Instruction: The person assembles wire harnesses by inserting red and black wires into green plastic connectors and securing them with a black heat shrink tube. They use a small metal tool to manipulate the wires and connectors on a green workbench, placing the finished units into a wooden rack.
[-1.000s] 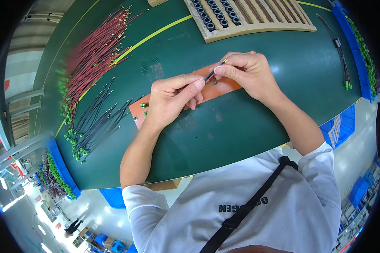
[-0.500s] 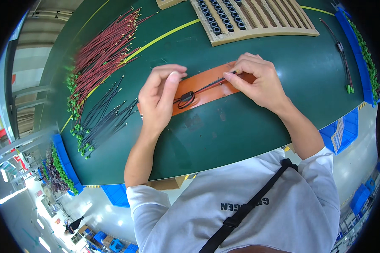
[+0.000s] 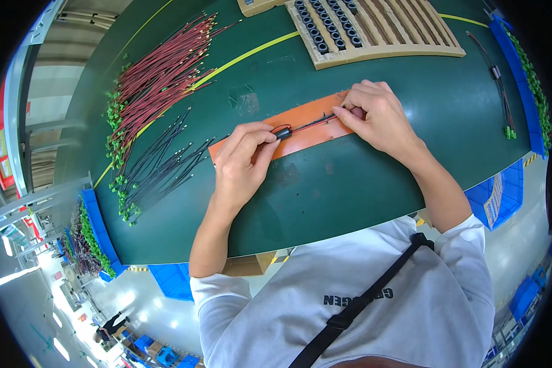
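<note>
An orange board (image 3: 297,144) lies slantwise on the green table. Along it runs a pair of thin wires (image 3: 316,122), one red and one black, passing through a black ferrite core (image 3: 283,132). My left hand (image 3: 238,164) pinches the wires at the core's left end, where a small loop arches over the fingertips. At the board's right part my right hand (image 3: 379,118) is closed on the other end of the wires, thumb against forefinger. The wire tips inside its fingers are mostly hidden.
Bundles of red wires (image 3: 159,67) and black wires (image 3: 159,150) with green connectors lie at left. A slotted cardboard tray (image 3: 386,54) with several black cores stands at the back. A finished-looking cable (image 3: 500,83) lies at right, beside a blue bin (image 3: 521,86).
My left hand has come in from apart fingers to a pinch beside the core. The wire loop below the core has been drawn up and tightened. My right hand keeps its hold.
</note>
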The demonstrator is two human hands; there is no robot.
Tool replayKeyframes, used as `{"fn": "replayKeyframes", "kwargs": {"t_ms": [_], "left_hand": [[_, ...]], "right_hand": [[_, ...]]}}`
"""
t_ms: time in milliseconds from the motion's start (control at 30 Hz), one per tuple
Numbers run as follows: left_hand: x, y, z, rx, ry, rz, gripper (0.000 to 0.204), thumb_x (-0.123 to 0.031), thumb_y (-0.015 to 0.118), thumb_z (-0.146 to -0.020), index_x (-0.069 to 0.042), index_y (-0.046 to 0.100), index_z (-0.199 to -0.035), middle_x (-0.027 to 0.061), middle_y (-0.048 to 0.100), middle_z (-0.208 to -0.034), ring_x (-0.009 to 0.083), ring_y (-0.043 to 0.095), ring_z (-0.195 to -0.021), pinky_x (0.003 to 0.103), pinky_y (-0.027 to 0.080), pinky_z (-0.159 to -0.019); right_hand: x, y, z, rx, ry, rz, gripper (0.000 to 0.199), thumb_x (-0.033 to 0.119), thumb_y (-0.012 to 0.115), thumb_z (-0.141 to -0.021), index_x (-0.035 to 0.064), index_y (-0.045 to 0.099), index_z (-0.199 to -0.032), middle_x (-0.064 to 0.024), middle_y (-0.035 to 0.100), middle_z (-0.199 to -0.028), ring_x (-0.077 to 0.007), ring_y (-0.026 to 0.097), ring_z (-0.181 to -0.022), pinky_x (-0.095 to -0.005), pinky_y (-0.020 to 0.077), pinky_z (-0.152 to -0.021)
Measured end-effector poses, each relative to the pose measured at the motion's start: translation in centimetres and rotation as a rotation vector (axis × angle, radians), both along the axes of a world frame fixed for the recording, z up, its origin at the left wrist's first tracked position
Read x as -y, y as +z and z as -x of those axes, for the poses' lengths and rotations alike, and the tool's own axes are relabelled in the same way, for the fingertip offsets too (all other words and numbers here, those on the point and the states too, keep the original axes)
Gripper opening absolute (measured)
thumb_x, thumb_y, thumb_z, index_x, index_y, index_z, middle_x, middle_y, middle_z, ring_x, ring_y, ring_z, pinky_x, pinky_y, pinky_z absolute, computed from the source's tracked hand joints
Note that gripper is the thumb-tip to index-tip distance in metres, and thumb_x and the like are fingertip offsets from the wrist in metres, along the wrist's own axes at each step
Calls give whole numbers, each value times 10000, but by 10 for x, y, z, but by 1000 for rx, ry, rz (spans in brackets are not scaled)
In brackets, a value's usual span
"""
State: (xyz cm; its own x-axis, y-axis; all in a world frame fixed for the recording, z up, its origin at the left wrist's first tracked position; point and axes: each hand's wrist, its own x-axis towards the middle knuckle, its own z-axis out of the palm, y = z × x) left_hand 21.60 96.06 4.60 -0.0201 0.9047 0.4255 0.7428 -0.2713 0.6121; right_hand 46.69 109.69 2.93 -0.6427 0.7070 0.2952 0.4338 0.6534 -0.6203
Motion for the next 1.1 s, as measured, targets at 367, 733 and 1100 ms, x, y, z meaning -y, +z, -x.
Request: {"fn": "replayKeyframes", "kwargs": {"t_ms": [367, 733, 1100], "left_hand": [[-7, -4, -3, -199, -60, -32, 162, 35, 808, -800, 20, 685, -905, 129, 749, -988, 248, 730, -851, 346, 602, -683], [-32, -10, -40, 37, -18, 89, 329, 38, 814, -811, -4, 652, -1094, 130, 735, -1025, 232, 768, -942, 319, 638, -777], [-38, -13, -52, 180, -12, 117, 320, 19, 825, -807, -16, 643, -1067, 115, 738, -1039, 228, 767, -902, 320, 616, -814]], "right_hand": [[6, -9, 9, -71, 39, -56, 217, 172, 757, -890, 48, 653, -745, -46, 596, -686, -222, 536, -693, -376, 396, -774], [-7, -9, -10, -47, 42, -59, 202, 162, 736, -903, 41, 628, -780, -60, 634, -761, -244, 566, -751, -386, 399, -746], [-24, -13, -32, -156, -67, 60, 217, 151, 714, -936, 46, 605, -781, -39, 541, -703, -215, 511, -721, -372, 378, -763]]}}
